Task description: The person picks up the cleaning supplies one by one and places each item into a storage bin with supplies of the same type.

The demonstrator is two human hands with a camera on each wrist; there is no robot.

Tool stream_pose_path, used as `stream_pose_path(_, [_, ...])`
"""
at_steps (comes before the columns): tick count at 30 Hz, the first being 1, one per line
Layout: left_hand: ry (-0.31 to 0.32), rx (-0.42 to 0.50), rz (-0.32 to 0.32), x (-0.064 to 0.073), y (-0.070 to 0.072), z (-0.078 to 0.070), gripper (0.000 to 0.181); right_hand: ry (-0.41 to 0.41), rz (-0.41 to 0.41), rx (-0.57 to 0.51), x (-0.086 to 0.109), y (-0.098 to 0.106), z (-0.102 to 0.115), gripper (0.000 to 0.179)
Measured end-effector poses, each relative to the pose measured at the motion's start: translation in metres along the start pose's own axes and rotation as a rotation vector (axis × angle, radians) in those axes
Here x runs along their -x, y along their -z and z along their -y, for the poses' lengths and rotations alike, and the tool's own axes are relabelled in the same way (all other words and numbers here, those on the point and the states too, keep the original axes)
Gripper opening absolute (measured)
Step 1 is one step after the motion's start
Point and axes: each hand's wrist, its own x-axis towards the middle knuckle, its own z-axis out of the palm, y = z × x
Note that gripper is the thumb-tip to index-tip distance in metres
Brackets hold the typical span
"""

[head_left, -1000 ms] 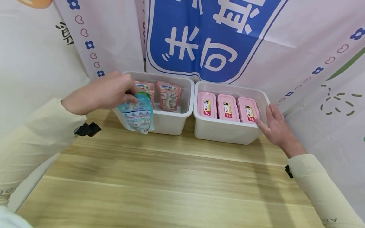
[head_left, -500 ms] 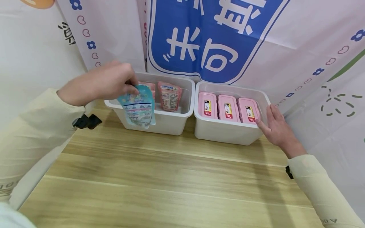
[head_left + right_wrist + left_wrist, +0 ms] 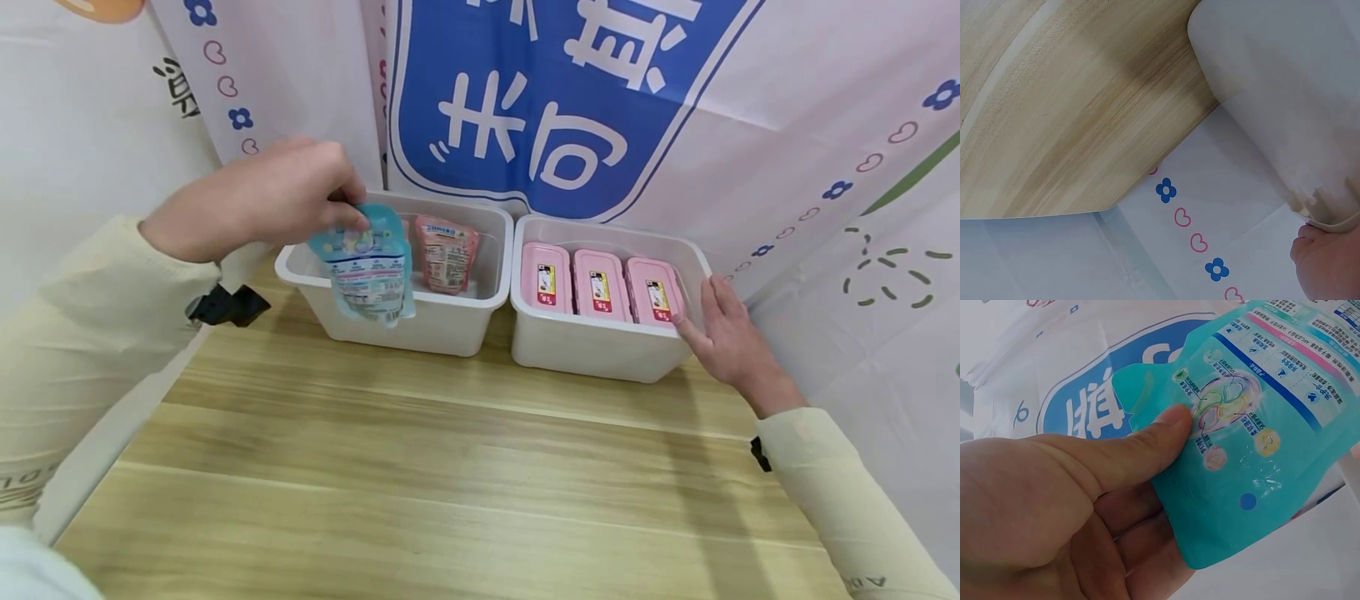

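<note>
My left hand (image 3: 277, 200) pinches the top of a teal refill pouch (image 3: 371, 271) between thumb and fingers. The pouch hangs upright over the front rim of the left white bin (image 3: 446, 325). In the left wrist view, the thumb lies across the printed face of the teal pouch (image 3: 1210, 519). A pink pouch (image 3: 447, 258) stands inside that bin; another is mostly hidden behind the teal one. My right hand (image 3: 727, 337) rests on the right-hand rim of the second white bin (image 3: 592, 350), fingers extended, thumb at the front corner. That bin holds three pink lidded boxes (image 3: 600, 287).
Both bins stand side by side at the back of a wooden table (image 3: 450, 467). Behind them hangs a printed cloth (image 3: 570, 167) with a blue sign. The right wrist view shows the table's edge (image 3: 1166, 153) beside the bin.
The left hand has lifted the teal pouch higher and slightly to the right, so it covers more of the pink pouch behind it. The right hand has stayed in place.
</note>
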Motion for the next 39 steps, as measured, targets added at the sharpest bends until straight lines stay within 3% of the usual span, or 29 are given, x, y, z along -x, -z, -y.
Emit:
stream_pose_path(20, [0.023,-0.008,-0.042,-0.004,0.012,-0.004,0.024,-0.006,0.002,-0.004,0.001,0.0,0.001,0.092])
stream_pose_path(39, [0.04,-0.005,-0.067,-0.018,0.012,-0.008,0.027,-0.009,0.0,-0.018,0.001,0.0,0.002,0.092])
